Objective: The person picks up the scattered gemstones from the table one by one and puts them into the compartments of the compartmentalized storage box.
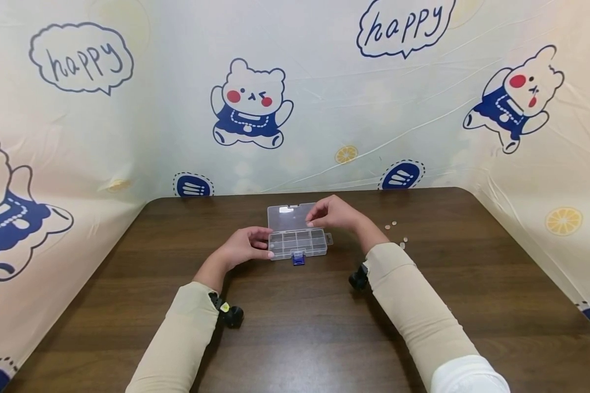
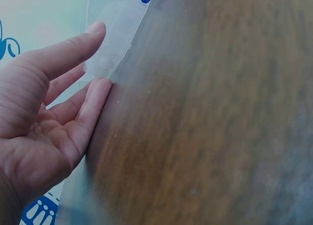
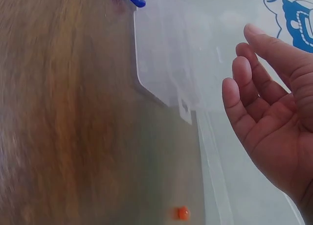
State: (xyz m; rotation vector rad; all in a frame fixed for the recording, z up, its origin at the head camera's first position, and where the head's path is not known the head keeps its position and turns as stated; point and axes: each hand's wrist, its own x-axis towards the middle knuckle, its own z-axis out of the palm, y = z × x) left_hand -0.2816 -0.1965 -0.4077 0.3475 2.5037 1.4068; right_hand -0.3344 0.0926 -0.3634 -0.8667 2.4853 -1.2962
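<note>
A clear plastic compartment box lies on the table with its lid tipped back and a blue latch at its front. My left hand holds the box's left end, thumb at the front corner and fingers at the back. In the left wrist view, that left hand touches the clear end wall. Over the lid hovers my right hand, thumb and index tips close together. The right wrist view shows the right hand with gently bent fingers; whether a small piece sits between the tips is unclear.
Several small pale round pieces lie on the brown table right of the box. One small orange piece shows in the right wrist view. A printed cloth rises behind the table and along its sides.
</note>
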